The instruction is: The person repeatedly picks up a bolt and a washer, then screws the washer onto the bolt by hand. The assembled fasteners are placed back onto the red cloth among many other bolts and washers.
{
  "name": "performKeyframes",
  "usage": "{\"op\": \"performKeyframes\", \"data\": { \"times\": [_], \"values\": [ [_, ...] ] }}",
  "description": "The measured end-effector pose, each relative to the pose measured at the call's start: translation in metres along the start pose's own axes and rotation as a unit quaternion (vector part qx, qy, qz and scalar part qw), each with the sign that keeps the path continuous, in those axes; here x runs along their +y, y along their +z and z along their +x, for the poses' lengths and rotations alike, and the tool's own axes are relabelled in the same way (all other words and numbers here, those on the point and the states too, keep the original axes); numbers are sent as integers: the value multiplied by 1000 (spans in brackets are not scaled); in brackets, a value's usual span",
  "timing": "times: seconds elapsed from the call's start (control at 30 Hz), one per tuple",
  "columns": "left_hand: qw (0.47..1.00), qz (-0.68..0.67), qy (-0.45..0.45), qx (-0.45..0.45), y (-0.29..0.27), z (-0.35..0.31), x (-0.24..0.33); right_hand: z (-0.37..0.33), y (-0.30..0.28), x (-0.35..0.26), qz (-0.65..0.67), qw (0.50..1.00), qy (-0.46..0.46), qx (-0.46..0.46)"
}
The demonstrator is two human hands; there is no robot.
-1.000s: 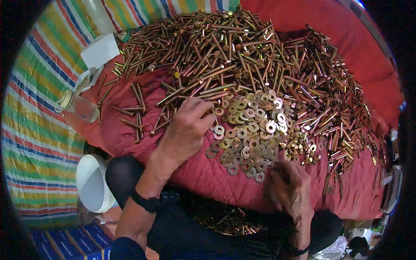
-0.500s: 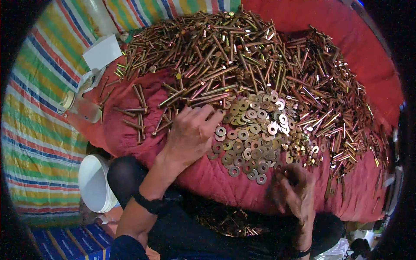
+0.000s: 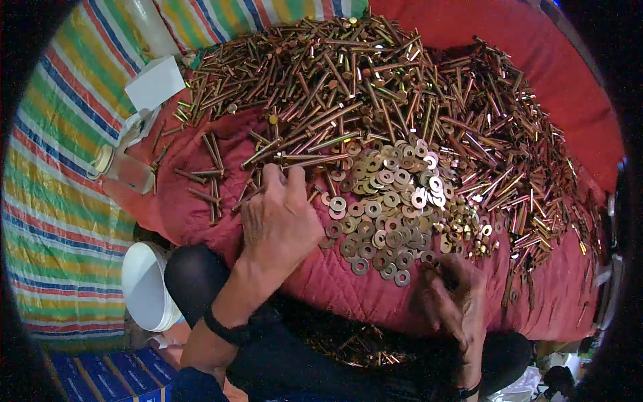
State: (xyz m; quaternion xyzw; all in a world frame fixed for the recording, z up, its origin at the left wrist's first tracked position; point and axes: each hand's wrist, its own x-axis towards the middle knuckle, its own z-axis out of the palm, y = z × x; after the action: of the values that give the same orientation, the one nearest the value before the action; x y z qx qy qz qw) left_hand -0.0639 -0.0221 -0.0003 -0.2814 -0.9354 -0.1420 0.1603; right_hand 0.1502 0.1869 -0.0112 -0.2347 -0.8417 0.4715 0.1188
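My left hand (image 3: 281, 218) is over the near edge of the bolt pile (image 3: 348, 74), its fingers bent down among loose bolts (image 3: 315, 161). Its fingertips are partly hidden, so what they grip does not show. To its right a heap of flat metal washers (image 3: 382, 214) lies on the red cloth. Beside the near right of that heap, my right hand (image 3: 459, 295) is curled, thumb and fingers drawn together. Whatever sits in that pinch is too dark and small to name. Small brass-coloured nuts (image 3: 462, 228) lie between the washers and the bolts on the right.
Red quilted cloth (image 3: 335, 285) lies under the hardware. Several separate bolts (image 3: 213, 167) lie left of my left hand. Along the left are a white box (image 3: 155, 84), a clear jar (image 3: 130, 171), a white bucket (image 3: 144, 285), blue boxes (image 3: 110, 375) and a striped sheet (image 3: 63, 221).
My left hand has shifted left and slightly nearer, away from the washers' left edge. My right hand has stayed almost in place, still curled. The heaps look much the same.
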Motion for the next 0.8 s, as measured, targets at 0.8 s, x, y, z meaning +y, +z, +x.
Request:
{"op": "performKeyframes", "data": {
  "times": [0.8],
  "values": [
    [828, -458, 145, -288, -21, -29, 50, -7, 9, -14, 139, 988, 29, 65]
  ]
}}
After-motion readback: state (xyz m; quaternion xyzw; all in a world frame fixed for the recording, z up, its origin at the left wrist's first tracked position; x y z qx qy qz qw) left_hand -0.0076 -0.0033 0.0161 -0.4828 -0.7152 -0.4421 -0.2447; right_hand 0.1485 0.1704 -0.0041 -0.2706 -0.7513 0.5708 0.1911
